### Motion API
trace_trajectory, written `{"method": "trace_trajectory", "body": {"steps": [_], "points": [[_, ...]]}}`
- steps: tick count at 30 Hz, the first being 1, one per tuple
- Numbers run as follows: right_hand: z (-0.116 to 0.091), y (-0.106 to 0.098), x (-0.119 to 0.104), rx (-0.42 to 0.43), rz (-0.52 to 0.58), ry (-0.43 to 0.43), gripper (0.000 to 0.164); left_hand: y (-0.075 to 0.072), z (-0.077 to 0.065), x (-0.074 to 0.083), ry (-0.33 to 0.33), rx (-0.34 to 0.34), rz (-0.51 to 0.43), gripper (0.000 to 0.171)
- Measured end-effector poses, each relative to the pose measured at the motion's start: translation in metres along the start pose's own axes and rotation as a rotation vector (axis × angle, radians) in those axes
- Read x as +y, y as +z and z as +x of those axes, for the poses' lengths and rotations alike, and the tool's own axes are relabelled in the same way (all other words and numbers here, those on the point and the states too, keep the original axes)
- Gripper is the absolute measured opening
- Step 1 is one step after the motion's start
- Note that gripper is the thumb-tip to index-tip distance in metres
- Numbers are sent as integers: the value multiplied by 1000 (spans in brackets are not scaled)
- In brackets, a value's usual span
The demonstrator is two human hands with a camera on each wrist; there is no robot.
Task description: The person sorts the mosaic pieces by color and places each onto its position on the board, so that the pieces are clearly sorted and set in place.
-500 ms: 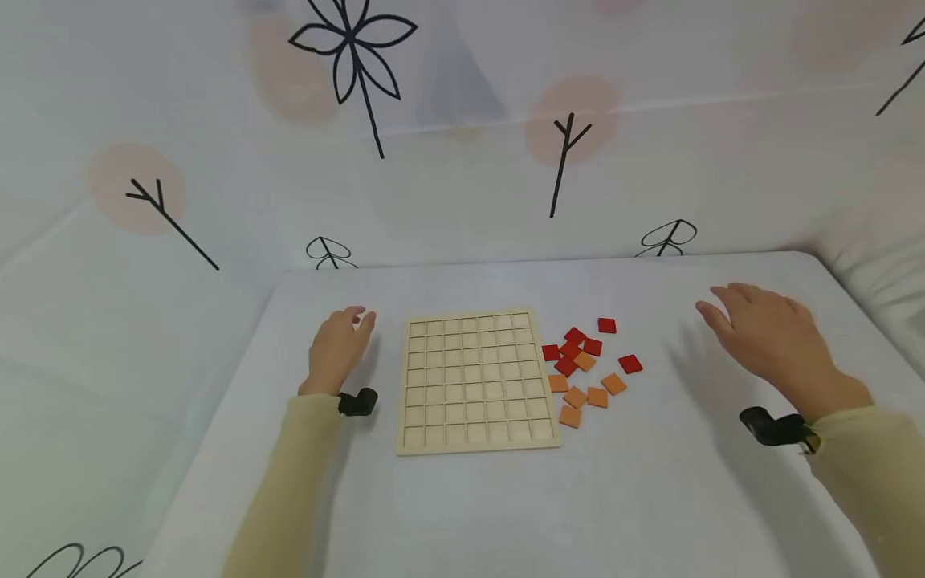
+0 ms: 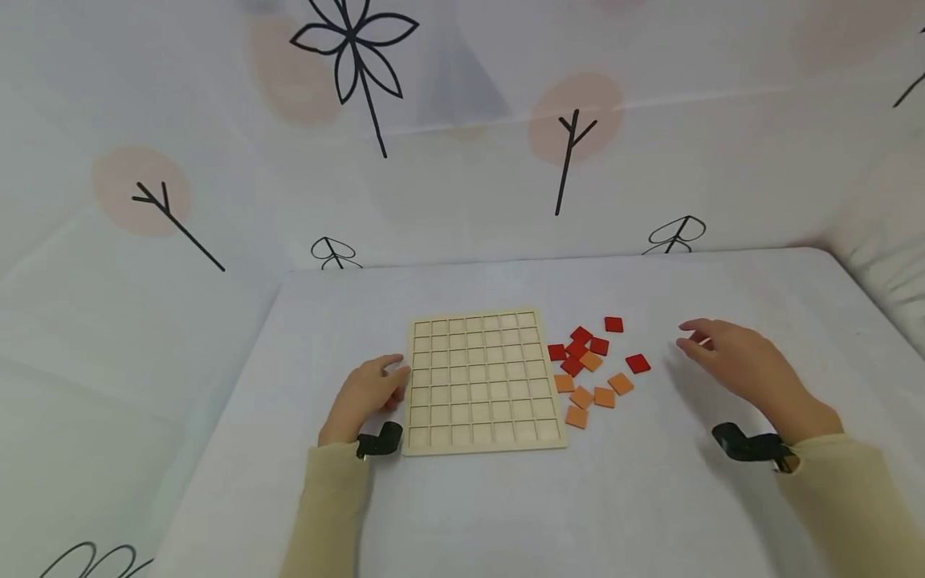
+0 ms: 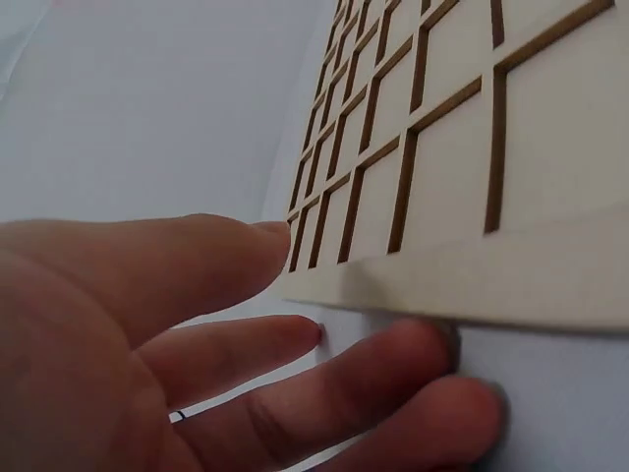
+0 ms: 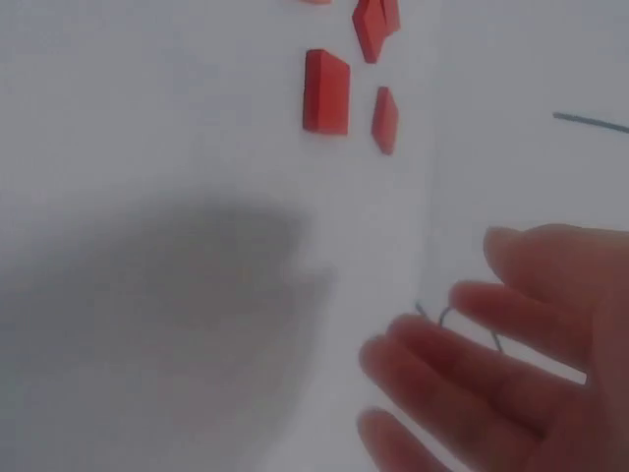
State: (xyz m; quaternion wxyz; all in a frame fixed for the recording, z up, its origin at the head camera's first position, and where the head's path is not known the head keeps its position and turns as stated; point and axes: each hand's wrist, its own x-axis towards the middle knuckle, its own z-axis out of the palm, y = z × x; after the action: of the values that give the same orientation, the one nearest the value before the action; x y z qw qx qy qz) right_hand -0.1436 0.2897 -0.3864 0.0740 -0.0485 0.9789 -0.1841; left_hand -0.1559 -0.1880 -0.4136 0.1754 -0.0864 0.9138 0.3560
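Note:
A pale wooden grid board with square recesses lies on the white table. My left hand is at its left edge, thumb and fingertips right by the rim. In the left wrist view the fingers are spread loosely along the board's side and grip nothing. My right hand hovers over the table to the right, fingers relaxed and nothing held. Nearest to it is a red square tile; in the right wrist view a red tile lies beyond the fingertips.
Several red tiles and several orange tiles are scattered beside the board's right edge, some overlapping. Another red tile lies farther back. A patterned cloth hangs behind the table.
My left hand has come right and nearer to me, up to the board's left edge. My right hand has shifted left and lower, closer to the tiles.

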Motion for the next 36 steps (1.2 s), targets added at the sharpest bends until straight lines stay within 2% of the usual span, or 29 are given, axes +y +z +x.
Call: {"method": "trace_trajectory", "body": {"steps": [8,12,19,23,29,36], "points": [[7,26,-13,-101,108,10,48,11,-7,-1,9,45,-64,52],[11,33,-18,-101,136,6,50,12,-10,-1,20,48,-97,53],[17,49,-16,-72,158,-12,51,15,-2,-1,34,38,-135,48],[20,50,-18,-71,143,-14,45,17,0,0,44,20,-183,45],[24,48,-20,-91,164,7,40,20,3,3,49,24,-139,42],[27,52,-29,-100,285,66,41,21,4,0,76,-40,-232,45]]}}
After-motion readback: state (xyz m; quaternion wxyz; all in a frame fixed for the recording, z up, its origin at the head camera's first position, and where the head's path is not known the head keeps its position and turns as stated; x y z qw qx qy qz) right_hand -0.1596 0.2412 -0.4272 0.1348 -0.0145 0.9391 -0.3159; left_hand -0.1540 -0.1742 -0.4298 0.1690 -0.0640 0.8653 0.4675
